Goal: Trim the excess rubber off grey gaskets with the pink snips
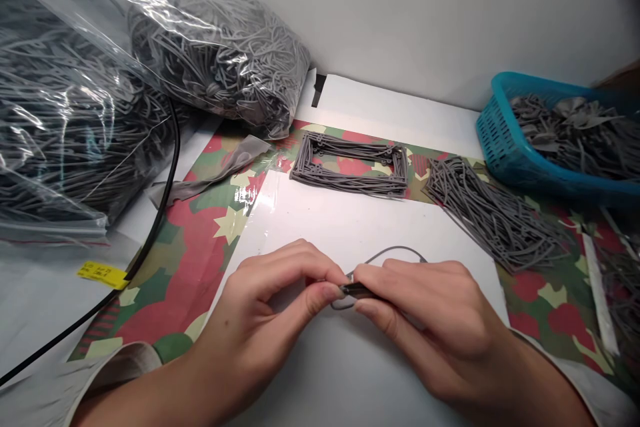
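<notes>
My left hand [285, 300] and my right hand [425, 313] meet over a white sheet [320, 233]. A thin grey rubber loop [397, 248] curves out behind my fingers. The thumb and index finger of my left hand pinch a part of it, though the exact spot is mostly hidden. My right hand closes around a small dark tool [361, 290], whose tip touches the left fingertips. Beyond the sheet lies a rectangular frame of stacked grey strips [350, 181], with a loose pile of grey strips [495, 213] to its right.
Clear plastic bags of grey strips [220, 47] fill the left back. A blue basket [505, 127] of grey pieces stands at the right back. A black cable [167, 193] with a yellow tag [103, 275] crosses the left side. A grey strip of film [215, 173] lies on the patterned cloth.
</notes>
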The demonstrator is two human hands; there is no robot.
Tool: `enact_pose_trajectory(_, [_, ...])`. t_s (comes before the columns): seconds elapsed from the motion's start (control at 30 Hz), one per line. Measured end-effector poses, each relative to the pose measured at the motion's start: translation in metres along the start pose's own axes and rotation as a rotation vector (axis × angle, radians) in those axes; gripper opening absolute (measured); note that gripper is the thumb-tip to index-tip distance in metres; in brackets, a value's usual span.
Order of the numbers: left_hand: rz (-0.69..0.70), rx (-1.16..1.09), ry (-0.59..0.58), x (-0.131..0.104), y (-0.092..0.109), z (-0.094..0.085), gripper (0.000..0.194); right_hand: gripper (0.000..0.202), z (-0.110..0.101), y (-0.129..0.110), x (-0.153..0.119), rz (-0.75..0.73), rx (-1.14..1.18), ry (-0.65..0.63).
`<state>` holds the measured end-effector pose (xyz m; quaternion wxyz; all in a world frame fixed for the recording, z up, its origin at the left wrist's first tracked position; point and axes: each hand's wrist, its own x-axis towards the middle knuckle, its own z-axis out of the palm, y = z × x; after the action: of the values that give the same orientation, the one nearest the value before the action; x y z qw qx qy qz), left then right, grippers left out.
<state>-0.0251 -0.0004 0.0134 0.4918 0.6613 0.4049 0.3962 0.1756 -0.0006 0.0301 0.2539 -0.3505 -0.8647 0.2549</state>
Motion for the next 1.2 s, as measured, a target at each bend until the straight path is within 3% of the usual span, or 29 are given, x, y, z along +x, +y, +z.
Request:
enact_pose_trajectory(0.6, [-0.003, -0.003, 0.028, 0.0004, 0.0009, -0.0001, 0.018, 0.013, -0.0001, -0.0008, -0.0004, 0.017, -0.023, 0.072])
enact_pose_trajectory(1.2, [0.141, 0.062, -0.02, 0.0009, 0.0001, -0.0011, 0.019, 0.014, -0.0076, -0.0035, 0.001, -0.012, -0.052, -0.021])
